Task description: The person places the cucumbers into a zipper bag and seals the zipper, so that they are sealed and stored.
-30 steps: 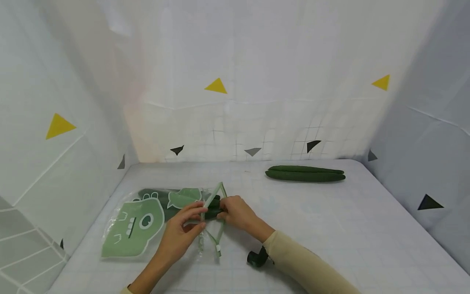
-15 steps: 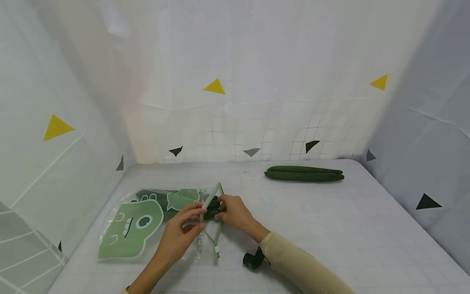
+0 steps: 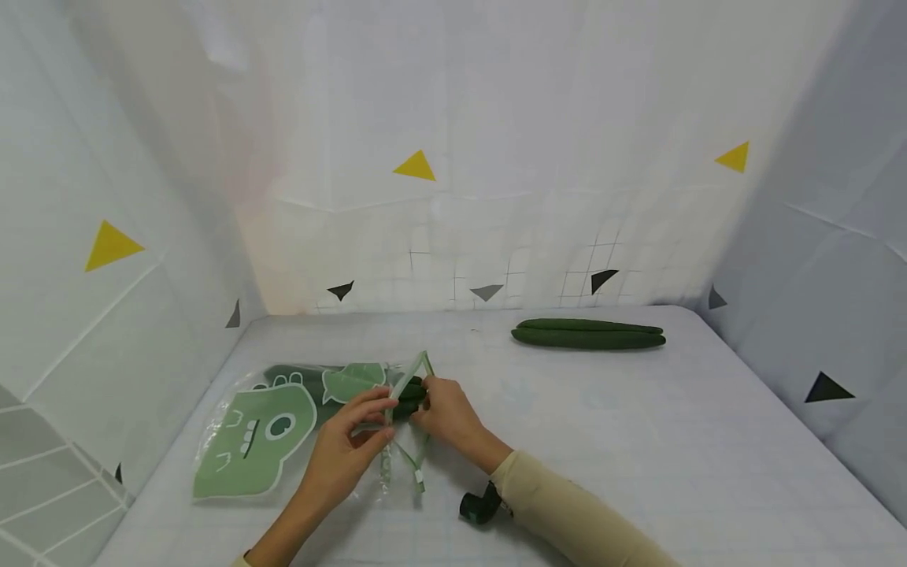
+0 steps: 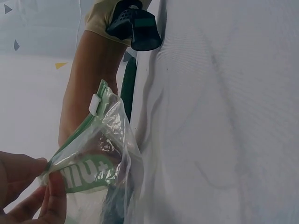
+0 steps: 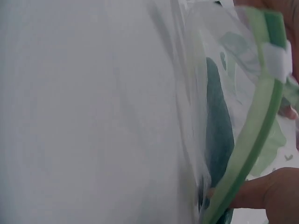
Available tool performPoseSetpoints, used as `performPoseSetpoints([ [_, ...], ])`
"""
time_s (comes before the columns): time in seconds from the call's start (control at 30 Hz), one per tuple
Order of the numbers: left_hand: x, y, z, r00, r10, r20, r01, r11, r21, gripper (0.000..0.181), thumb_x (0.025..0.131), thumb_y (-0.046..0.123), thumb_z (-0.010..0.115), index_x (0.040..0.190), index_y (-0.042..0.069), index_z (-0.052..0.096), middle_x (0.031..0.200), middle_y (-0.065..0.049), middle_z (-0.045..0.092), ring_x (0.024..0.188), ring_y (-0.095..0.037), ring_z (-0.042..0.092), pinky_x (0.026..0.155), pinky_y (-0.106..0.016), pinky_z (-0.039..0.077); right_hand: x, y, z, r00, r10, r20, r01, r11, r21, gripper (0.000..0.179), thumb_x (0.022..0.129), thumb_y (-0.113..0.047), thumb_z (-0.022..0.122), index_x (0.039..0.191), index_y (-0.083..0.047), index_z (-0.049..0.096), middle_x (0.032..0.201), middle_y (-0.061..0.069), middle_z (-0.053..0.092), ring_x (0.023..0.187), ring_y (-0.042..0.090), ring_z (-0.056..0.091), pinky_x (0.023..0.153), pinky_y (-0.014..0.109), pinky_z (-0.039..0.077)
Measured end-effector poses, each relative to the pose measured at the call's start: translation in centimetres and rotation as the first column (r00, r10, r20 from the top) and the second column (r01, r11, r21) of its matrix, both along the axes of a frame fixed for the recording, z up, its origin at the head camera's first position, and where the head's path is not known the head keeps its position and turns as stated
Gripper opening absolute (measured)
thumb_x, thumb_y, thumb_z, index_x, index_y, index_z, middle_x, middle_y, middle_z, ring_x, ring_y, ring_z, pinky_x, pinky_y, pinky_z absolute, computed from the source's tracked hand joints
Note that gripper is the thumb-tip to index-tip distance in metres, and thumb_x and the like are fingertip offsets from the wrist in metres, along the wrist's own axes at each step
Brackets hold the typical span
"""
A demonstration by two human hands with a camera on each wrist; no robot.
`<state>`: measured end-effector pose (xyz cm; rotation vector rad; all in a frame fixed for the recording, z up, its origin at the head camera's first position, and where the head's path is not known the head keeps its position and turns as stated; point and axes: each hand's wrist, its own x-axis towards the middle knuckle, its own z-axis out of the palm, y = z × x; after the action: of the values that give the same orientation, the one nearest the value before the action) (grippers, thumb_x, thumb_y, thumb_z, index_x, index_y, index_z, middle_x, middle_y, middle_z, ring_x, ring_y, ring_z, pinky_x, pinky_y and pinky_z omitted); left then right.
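My left hand (image 3: 338, 457) pinches the green-edged mouth of a clear zip bag (image 3: 241, 461) between thumb and fingers. Printed with a green cartoon monster, the bag lies at the table's left, its white slider (image 4: 94, 104) hanging at the near end of the opening. Dark green cucumbers (image 3: 409, 391) lie mostly inside, their ends at the mouth. My right hand (image 3: 448, 413) grips these ends with curled fingers, partly hidden behind the bag's rim. In the right wrist view its thumb (image 5: 252, 193) reaches inside the green zip strip, against a cucumber.
Two more cucumbers (image 3: 588, 339) lie side by side at the back right of the white table (image 3: 638, 449). A dark device (image 3: 478, 506) sits on the right wrist, low over the cloth. White sheeting with coloured triangles walls the table at the back and sides.
My right hand has moved slightly left and toward me, with the cucumber ends a little nearer the bag's mouth. My left hand keeps its pinch on the rim.
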<state>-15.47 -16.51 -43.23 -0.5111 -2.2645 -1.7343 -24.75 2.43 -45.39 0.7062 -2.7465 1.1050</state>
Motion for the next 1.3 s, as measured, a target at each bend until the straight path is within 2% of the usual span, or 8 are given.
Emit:
performPoseSetpoints([
  [0.1, 0.1, 0.0, 0.1, 1.000, -0.003, -0.004, 0.003, 1.000, -0.001, 0.037, 0.092, -0.006, 0.076, 0.126, 0.008, 0.073, 0.148, -0.014, 0.055, 0.105, -0.029, 0.066, 0.087, -0.032, 0.058, 0.3, -0.3, -0.1, 0.999, -0.006, -0.038, 0.007, 1.000, 0.018, 0.025, 0.082, -0.003, 0.084, 0.101, 0.004, 0.068, 0.076, 0.005, 0.062, 0.066, 0.017, 0.058, 0.057, 0.031, 0.048],
  [0.27, 0.1, 0.0, 0.2, 1.000, -0.003, -0.014, 0.003, 1.000, -0.001, 0.037, 0.092, -0.006, 0.076, 0.126, 0.009, 0.073, 0.147, -0.014, 0.055, 0.105, -0.031, 0.066, 0.087, -0.034, 0.058, 0.6, -0.7, -0.1, 0.996, -0.048, -0.071, 0.054, 0.994, 0.092, 0.034, 0.084, -0.007, 0.084, 0.112, 0.006, 0.070, 0.098, 0.017, 0.069, 0.089, 0.030, 0.068, 0.074, 0.041, 0.057],
  [0.37, 0.1, -0.1, 0.0, 1.000, -0.002, -0.012, 0.002, 1.000, -0.003, 0.037, 0.092, -0.005, 0.076, 0.126, 0.010, 0.073, 0.147, -0.013, 0.055, 0.105, -0.031, 0.066, 0.087, -0.033, 0.058, 0.7, -0.7, -0.1, 0.995, -0.050, -0.082, 0.059, 0.993, 0.104, 0.036, 0.085, -0.007, 0.084, 0.115, 0.007, 0.070, 0.102, 0.019, 0.069, 0.095, 0.033, 0.068, 0.079, 0.044, 0.058],
  [0.57, 0.1, -0.2, -0.1, 1.000, 0.012, 0.009, -0.012, 1.000, -0.021, 0.039, 0.091, -0.005, 0.077, 0.126, 0.013, 0.074, 0.147, -0.010, 0.056, 0.106, -0.028, 0.067, 0.088, -0.032, 0.058, 0.5, -0.7, -0.2, 0.994, 0.041, -0.104, -0.034, 0.997, 0.063, 0.043, 0.085, -0.003, 0.084, 0.124, 0.008, 0.068, 0.114, 0.019, 0.070, 0.100, 0.029, 0.069, 0.082, 0.037, 0.059],
  [0.73, -0.1, -0.2, 0.0, 1.000, 0.015, 0.006, -0.015, 1.000, -0.026, 0.039, 0.091, -0.006, 0.077, 0.126, 0.013, 0.074, 0.147, -0.009, 0.056, 0.106, -0.027, 0.067, 0.088, -0.033, 0.058, -0.1, 0.3, 0.0, 0.992, 0.102, -0.072, -0.099, 0.994, 0.038, 0.044, 0.087, -0.003, 0.082, 0.127, 0.006, 0.066, 0.116, 0.018, 0.069, 0.100, 0.028, 0.069, 0.082, 0.038, 0.058],
  [0.87, -0.2, -0.1, 0.1, 1.000, 0.022, 0.012, -0.022, 1.000, -0.020, 0.039, 0.091, -0.007, 0.077, 0.125, 0.012, 0.074, 0.146, -0.009, 0.057, 0.105, -0.027, 0.067, 0.087, -0.033, 0.058, -0.9, 2.3, 0.4, 0.991, 0.123, -0.044, -0.123, 0.992, 0.000, 0.044, 0.088, -0.003, 0.080, 0.128, 0.007, 0.065, 0.116, 0.018, 0.070, 0.104, 0.031, 0.068, 0.086, 0.045, 0.057],
  [1.03, -0.3, -0.2, 0.1, 0.999, 0.035, 0.001, -0.035, 0.999, -0.012, 0.040, 0.089, -0.008, 0.077, 0.124, 0.010, 0.074, 0.144, -0.009, 0.058, 0.104, -0.027, 0.067, 0.086, -0.032, 0.058, -2.1, 6.0, 1.4, 0.997, 0.073, -0.035, -0.074, 0.997, -0.023, 0.042, 0.091, -0.006, 0.079, 0.129, 0.005, 0.066, 0.117, 0.016, 0.071, 0.108, 0.031, 0.067, 0.090, 0.048, 0.055],
  [1.3, -0.3, -0.2, 0.1, 0.999, 0.049, -0.006, -0.049, 0.999, -0.002, 0.040, 0.088, -0.009, 0.078, 0.124, 0.009, 0.074, 0.142, -0.009, 0.059, 0.103, -0.027, 0.066, 0.086, -0.031, 0.058, -5.0, 14.0, 2.5, 0.986, -0.058, -0.154, 0.067, 0.996, 0.056, 0.031, 0.093, -0.008, 0.079, 0.122, 0.001, 0.071, 0.117, 0.016, 0.072, 0.108, 0.034, 0.068, 0.091, 0.049, 0.056],
])
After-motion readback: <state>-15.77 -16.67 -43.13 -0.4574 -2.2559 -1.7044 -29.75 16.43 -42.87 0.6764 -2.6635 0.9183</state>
